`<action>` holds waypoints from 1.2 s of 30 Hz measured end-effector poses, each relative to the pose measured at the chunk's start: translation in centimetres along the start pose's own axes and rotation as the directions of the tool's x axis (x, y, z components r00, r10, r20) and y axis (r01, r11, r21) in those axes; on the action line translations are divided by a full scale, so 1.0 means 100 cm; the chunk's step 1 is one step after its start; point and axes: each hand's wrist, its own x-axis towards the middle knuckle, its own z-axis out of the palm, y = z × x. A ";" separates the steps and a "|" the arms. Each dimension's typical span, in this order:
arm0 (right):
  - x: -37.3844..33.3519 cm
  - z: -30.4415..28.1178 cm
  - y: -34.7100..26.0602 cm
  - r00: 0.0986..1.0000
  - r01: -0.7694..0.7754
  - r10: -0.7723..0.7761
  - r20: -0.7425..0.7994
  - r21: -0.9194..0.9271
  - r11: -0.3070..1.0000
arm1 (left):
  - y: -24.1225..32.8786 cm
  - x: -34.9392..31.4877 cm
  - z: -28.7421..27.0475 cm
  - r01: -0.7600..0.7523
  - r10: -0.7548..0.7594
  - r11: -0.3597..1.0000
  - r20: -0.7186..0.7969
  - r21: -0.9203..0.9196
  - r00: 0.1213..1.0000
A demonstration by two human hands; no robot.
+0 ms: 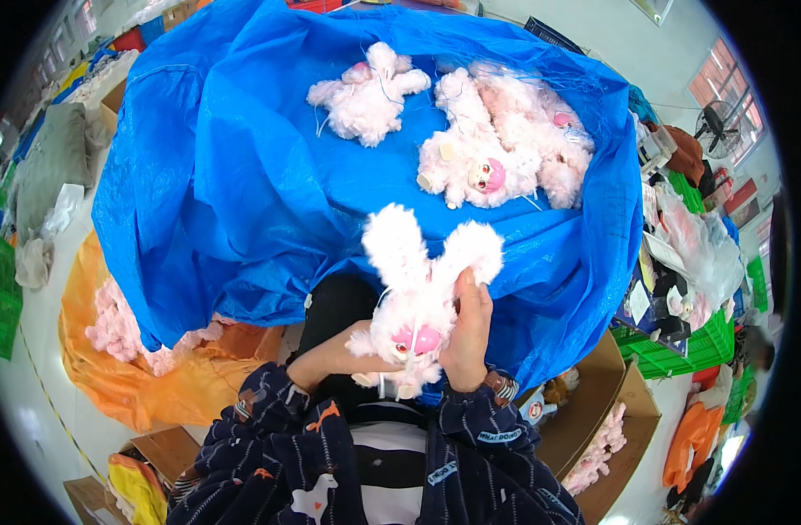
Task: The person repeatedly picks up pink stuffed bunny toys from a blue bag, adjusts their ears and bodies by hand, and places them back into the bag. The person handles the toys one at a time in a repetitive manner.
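In front of my body I hold a fluffy pale-pink plush doll (403, 302) with two long ears and a small face with pink hair. A thin white cord or tie runs down over its face. My right hand (468, 337) is closed on its right side, with fingers up by the base of the right ear. From the left, my left hand (358, 354) reaches behind the doll's lower part; its fingers are hidden by the fur. Beyond, on the blue sheet (260, 166), lie several similar plush dolls, one alone (368, 96) and a cluster (505, 140) at the right.
An orange bag (94, 350) with pink plush pieces (120, 328) stands at the left. At the lower right is a cardboard box (584, 394) beside more pink plush (600, 451). A green crate (698, 350) and a cluttered table stand to the right.
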 end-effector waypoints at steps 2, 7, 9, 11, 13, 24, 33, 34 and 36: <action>0.000 0.004 0.002 0.986 0.156 -0.159 -0.051 -0.058 0.986 | -0.013 -0.001 -0.001 -0.022 0.023 1.000 -0.043 0.011 0.999; 0.002 -0.006 -0.003 0.951 0.260 -0.301 -0.066 -0.350 0.900 | -0.009 0.001 0.004 -0.056 0.056 0.998 -0.158 0.007 0.986; 0.006 -0.008 -0.003 0.920 0.293 -0.372 -0.121 -0.417 0.860 | -0.008 0.004 0.006 -0.072 0.070 0.997 -0.175 -0.004 0.982; 0.008 -0.007 -0.003 0.907 0.317 -0.400 -0.131 -0.415 0.853 | -0.010 0.004 0.008 -0.058 0.054 0.998 -0.203 -0.014 0.978; 0.011 -0.011 -0.002 0.899 0.338 -0.425 -0.110 -0.442 0.831 | -0.014 0.007 0.008 -0.043 0.042 0.999 -0.205 -0.001 0.978; 0.010 -0.018 -0.054 0.766 0.522 -0.638 0.081 -0.658 0.543 | -0.029 0.003 -0.002 -0.075 0.154 0.907 -0.161 0.415 0.975; 0.011 -0.023 -0.045 0.947 0.141 0.088 0.309 -0.645 0.751 | -0.020 0.002 0.000 -0.025 0.100 0.858 -0.119 0.513 0.988; 0.009 -0.024 -0.045 0.948 0.155 0.072 0.309 -0.647 0.746 | -0.020 0.002 0.003 0.000 0.054 0.927 -0.134 0.376 0.990; 0.007 -0.021 -0.044 0.948 0.270 -0.073 0.309 -0.663 0.699 | -0.024 0.002 0.003 0.032 -0.011 0.989 -0.143 0.146 0.990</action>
